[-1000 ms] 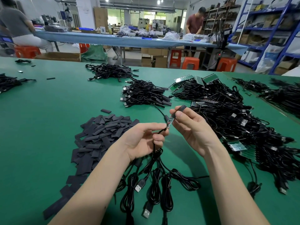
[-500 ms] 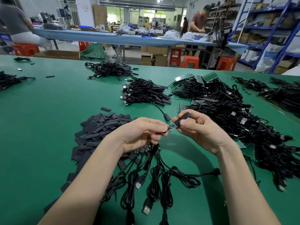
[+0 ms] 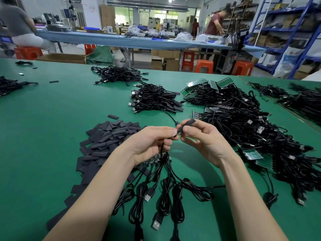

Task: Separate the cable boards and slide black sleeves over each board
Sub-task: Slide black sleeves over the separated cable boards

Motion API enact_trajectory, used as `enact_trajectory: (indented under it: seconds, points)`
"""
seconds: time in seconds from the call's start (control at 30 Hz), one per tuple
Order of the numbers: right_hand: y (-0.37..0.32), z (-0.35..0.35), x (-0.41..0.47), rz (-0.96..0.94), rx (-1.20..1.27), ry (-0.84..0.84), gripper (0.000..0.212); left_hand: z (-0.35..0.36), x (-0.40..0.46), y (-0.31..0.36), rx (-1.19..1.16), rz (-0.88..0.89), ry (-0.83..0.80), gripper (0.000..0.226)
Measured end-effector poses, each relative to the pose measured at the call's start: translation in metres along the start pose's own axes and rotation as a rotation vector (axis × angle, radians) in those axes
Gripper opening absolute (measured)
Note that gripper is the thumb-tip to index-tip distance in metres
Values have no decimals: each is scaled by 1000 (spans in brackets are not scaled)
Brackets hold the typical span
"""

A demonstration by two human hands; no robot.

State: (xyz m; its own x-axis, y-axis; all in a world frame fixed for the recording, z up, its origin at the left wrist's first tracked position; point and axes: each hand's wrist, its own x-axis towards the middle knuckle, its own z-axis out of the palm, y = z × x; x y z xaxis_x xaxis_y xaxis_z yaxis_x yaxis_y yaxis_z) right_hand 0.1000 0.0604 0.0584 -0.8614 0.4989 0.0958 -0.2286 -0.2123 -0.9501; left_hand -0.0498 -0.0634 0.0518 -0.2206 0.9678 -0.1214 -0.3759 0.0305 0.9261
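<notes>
Flat black sleeve [image 3: 188, 124] angled toward 1 o'clock, just above centre, lower end meeting a small cable board [image 3: 178, 132], right hand [image 3: 203, 141] pinching the sleeve, left hand [image 3: 152, 143] at its 9 o'clock, fingers curled, pinching the board's cable [image 3: 162, 150], loose sleeve pile [image 3: 107, 136] at 9 o'clock on the green table [image 3: 52, 119].

free: bare green table mat [image 3: 43, 122] toward left edge | blocked: flat black sleeve pile [image 3: 107, 136] centre-left; tangled black cable heaps [image 3: 251, 129] toward right edge

left hand [image 3: 152, 143] pinches cable board [image 3: 178, 132] | right hand [image 3: 203, 138] holds black sleeve [image 3: 186, 125] over it
</notes>
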Motion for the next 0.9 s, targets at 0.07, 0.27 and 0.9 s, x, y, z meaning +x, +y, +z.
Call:
enact_trajectory:
  seconds: [0.07, 0.27, 0.9]
  points:
    - [2, 0, 0, 4, 9, 42, 11, 2, 3, -2, 26, 42, 82, 17]
    - [-4, -7, 2, 35, 66, 98, 18, 6, 6, -4, 381, 338, 195, 2]
    - [4, -12, 2, 75, 47, 56, 11, 2, 2, -9, 753, 671, 228, 8]
